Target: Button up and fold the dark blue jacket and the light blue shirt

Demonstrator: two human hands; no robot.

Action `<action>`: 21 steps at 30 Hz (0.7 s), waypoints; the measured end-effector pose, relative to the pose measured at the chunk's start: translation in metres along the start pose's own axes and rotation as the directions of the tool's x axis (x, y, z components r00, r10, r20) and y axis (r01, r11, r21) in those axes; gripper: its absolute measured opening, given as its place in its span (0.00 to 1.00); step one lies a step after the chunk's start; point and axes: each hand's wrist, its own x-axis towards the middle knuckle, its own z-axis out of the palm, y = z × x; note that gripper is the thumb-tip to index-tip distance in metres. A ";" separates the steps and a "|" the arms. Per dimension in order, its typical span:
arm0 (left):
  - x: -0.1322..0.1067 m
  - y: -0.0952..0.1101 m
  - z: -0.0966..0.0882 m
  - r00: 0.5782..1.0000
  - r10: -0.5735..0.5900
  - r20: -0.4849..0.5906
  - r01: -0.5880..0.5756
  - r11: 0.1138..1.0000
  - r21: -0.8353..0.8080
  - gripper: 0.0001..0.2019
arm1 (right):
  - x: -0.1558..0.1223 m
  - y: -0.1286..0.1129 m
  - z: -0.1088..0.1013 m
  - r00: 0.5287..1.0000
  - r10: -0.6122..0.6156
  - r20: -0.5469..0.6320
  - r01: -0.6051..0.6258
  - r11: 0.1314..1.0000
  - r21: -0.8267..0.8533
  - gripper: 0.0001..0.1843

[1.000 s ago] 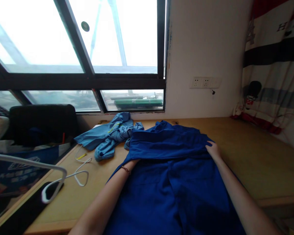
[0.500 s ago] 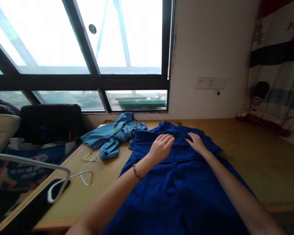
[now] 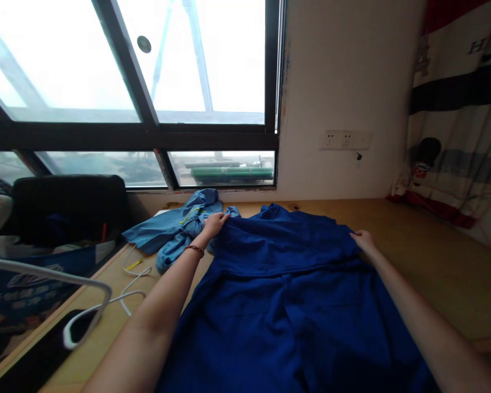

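A dark blue garment lies spread on the wooden table, its far part folded over toward me. My left hand is at the fold's far left corner, fingers curled on the cloth edge. At the fold's right corner my right hand rests, fingers bent on the fabric. A red cord bracelet sits on my left wrist.
A crumpled light blue garment lies left of the dark one, close to my left hand. White hangers lie at the table's left edge. A black chair and a bag stand left. Window and wall sockets are behind; a striped curtain hangs right.
Both hands were close together on the middle of the fold half a second ago; they have slid apart to its left and right corners. The fold looks flatter.
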 end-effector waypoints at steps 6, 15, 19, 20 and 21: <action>-0.009 0.026 0.005 0.939 -0.040 -0.342 0.132 0.959 0.250 0.17 | -0.033 -0.041 0.009 0.973 -0.226 -0.045 0.210 0.950 -0.230 0.10; -0.088 0.079 0.097 0.984 0.139 0.115 -0.173 0.908 0.381 0.36 | -0.100 -0.069 0.067 0.936 -0.273 0.224 0.341 0.863 -0.373 0.29; -0.063 0.040 0.104 0.954 0.131 0.270 -0.222 0.914 0.339 0.33 | -0.077 -0.048 0.055 0.965 -0.134 0.226 0.233 0.832 -0.504 0.34; -0.053 0.029 0.103 0.951 0.151 0.272 -0.240 0.911 0.336 0.32 | -0.069 -0.042 0.050 0.966 -0.126 0.226 0.228 0.826 -0.515 0.34; -0.044 0.019 0.101 0.949 0.166 0.268 -0.253 0.908 0.334 0.31 | -0.062 -0.036 0.044 0.966 -0.124 0.228 0.228 0.824 -0.519 0.34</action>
